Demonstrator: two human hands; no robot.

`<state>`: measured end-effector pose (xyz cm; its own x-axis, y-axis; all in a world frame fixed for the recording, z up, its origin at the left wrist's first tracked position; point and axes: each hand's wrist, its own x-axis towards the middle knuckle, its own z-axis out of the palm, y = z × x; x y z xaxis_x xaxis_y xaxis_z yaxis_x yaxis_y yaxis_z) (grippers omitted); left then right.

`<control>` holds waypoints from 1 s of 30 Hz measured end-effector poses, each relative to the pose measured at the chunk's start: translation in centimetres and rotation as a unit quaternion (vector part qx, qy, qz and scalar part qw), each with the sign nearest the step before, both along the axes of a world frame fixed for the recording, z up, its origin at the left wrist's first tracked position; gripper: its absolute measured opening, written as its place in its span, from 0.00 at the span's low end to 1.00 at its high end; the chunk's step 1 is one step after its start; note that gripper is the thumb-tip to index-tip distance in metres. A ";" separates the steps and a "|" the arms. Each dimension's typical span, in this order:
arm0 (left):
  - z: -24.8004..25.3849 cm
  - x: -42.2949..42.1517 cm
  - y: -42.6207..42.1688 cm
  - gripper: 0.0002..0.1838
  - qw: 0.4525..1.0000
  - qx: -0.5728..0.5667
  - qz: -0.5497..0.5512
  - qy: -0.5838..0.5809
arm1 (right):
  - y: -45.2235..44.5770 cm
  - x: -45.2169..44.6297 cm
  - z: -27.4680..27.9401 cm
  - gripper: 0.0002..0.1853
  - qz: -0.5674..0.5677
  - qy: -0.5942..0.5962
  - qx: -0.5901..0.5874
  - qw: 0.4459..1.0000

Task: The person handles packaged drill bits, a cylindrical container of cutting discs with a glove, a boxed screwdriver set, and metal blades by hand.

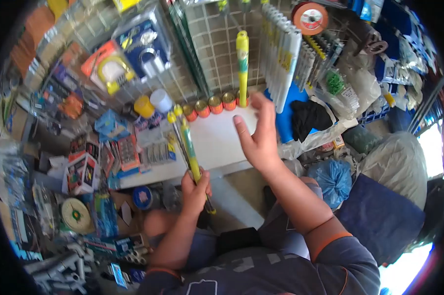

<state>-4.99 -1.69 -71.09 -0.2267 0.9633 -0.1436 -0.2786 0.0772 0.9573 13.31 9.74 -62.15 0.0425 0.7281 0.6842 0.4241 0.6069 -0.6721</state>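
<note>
My left hand (196, 192) is closed around long drill bits (191, 150) in yellow-green sleeves, held upright and tilted slightly left over the front of the white shelf. At least two are in the bunch; their yellow tips reach up beside the small cans. My right hand (262, 140) is raised over the shelf's right part, thumb and fingers apart, with nothing in it. Just beyond its fingertips a similar yellow-sleeved drill bit (242, 69) hangs upright on the wire grid, apart from the hand.
Several small orange cans (215, 104) line the back of the white shelf (217, 140). White-sleeved long packs (282, 54) hang at right, above a black cloth (313, 119). Packaged goods (128, 152) crowd the left side. A blue bag (332, 182) stands low at right.
</note>
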 end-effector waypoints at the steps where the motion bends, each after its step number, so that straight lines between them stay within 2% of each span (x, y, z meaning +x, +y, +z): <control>1: -0.4 -0.1 0.0 0.08 1.000 0.007 0.000 0.015 | -0.9 -0.4 -0.4 0.26 0.086 -0.023 -0.088 0.992; 2: -0.9 -0.2 -0.1 0.08 0.999 0.014 -0.001 0.032 | -1.8 -1.0 -0.9 0.23 0.168 -0.046 -0.173 0.969; 4: -2.0 -0.6 -0.3 0.10 0.995 0.016 -0.018 0.093 | -3.1 -2.2 -2.3 0.21 0.254 -0.170 -0.276 0.911; 5: -2.7 -0.6 -0.3 0.11 0.992 0.018 -0.029 0.123 | -3.9 -2.8 -3.1 0.20 0.255 -0.204 -0.260 0.909; 8: -4.4 0.0 0.2 0.17 0.973 0.095 0.003 0.212 | -5.0 -3.9 -4.5 0.18 0.268 -0.192 -0.253 0.910; 9: -3.1 0.7 0.3 0.22 0.976 0.139 0.008 0.167 | -5.1 -3.8 -4.3 0.17 0.271 -0.161 -0.245 0.917; 12: -2.0 1.1 0.8 0.24 0.985 0.149 -0.005 0.090 | -5.0 -3.4 -3.9 0.14 0.265 -0.121 -0.299 0.909; 13: -1.8 1.0 1.0 0.23 0.976 0.168 0.014 0.136 | -5.0 -3.4 -4.1 0.13 0.283 -0.085 -0.293 0.909; 16: -3.1 -0.5 1.1 0.21 0.992 0.119 -0.011 0.032 | -4.7 -3.4 -4.8 0.12 0.337 0.044 -0.270 0.901; 17: -3.5 -0.1 1.3 0.19 0.987 0.157 0.017 -0.029 | -4.7 -3.5 -5.1 0.11 0.356 0.099 -0.260 0.892; 18: -2.7 -0.2 1.3 0.18 0.993 0.109 0.013 -0.033 | -4.6 -3.6 -5.2 0.10 0.374 0.154 -0.249 0.880; 19: -1.4 -0.3 1.0 0.18 0.997 0.061 0.009 -0.037 | -4.6 -3.1 -3.5 0.11 0.355 0.111 -0.218 0.902; 20: -0.7 -0.5 0.8 0.18 0.999 0.011 0.005 -0.041 | -4.7 -2.3 -1.8 0.12 0.341 0.117 -0.251 0.898; 22: -1.0 -0.6 0.8 0.16 0.999 -0.001 -0.001 -0.046 | -4.6 -0.8 0.4 0.14 0.309 0.129 -0.318 0.887; 24: -1.7 -1.1 0.8 0.15 0.998 -0.018 -0.015 -0.065 | -3.9 -0.1 0.8 0.22 0.281 0.131 -0.234 0.921; 26: -1.8 -1.1 0.7 0.15 0.998 -0.024 -0.015 -0.063 | -2.5 0.4 0.2 0.25 0.251 0.128 -0.099 0.954; 30: -1.8 -1.1 0.4 0.15 0.999 -0.018 -0.019 -0.039 | -1.2 1.3 0.1 0.30 0.154 0.125 -0.087 0.976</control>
<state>-6.06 -1.30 -72.85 -0.1770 0.9649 -0.1940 -0.3476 0.1231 0.9295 14.62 8.54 -62.09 -0.0471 0.8373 0.5448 0.0495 0.5467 -0.8359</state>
